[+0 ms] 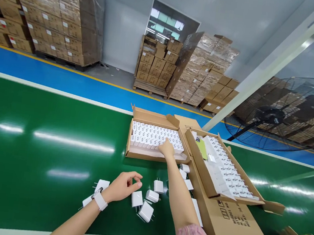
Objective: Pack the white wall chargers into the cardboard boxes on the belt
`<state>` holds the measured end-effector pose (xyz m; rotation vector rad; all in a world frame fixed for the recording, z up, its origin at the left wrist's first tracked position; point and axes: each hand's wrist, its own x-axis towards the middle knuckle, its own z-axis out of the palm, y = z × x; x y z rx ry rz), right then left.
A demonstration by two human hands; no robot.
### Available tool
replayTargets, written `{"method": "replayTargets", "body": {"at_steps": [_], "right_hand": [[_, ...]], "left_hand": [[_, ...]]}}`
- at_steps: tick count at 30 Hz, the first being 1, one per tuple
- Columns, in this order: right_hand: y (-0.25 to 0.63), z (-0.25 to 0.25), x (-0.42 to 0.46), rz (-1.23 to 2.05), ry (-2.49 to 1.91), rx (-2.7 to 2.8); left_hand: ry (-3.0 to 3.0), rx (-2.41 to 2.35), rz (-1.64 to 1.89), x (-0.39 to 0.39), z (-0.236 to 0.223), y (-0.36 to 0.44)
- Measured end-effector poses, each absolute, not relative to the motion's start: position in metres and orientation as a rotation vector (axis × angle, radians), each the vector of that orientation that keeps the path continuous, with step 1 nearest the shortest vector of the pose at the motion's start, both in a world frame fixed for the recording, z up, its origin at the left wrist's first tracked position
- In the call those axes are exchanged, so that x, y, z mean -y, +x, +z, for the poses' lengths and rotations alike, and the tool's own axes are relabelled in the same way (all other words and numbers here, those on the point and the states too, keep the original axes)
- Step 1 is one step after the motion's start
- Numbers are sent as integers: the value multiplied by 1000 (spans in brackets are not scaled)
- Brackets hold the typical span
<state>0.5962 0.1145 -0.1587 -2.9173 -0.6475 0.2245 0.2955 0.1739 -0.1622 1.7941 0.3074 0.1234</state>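
My right hand point(167, 148) reaches into an open cardboard box point(156, 157) holding rows of white plug chargers point(145, 141). Its fingers are closed at the front row, on what looks like one charger, mostly hidden by the hand. Lower down, my left hand point(125, 186), with a white watch strap on the wrist, hovers over the green table. Its fingers are loosely curved, the thumb apart, and nothing is in them. Beside it lie several loose white chargers point(146, 211) with metal prongs. More chargers point(185, 168) lie under my right forearm.
A second open box point(205, 177) of chargers, with white paper and a green-yellow piece, rests on a large carton point(228, 233) to the right. A black fan point(271, 115) and a white post point(266, 66) stand beyond. Stacked cartons point(51, 17) line the wall.
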Motion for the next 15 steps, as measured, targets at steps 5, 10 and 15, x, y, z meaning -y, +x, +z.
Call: {"method": "replayTargets", "body": {"at_steps": [5, 10, 15], "right_hand": [[608, -156, -98, 220, -2943, 615], [613, -152, -87, 226, -2933, 680], [609, -142, -72, 154, -2904, 743]], "left_hand": [[1729, -290, 96, -173, -161, 294], [1615, -250, 132, -178, -157, 292], [1824, -240, 213, -198, -154, 289]]}}
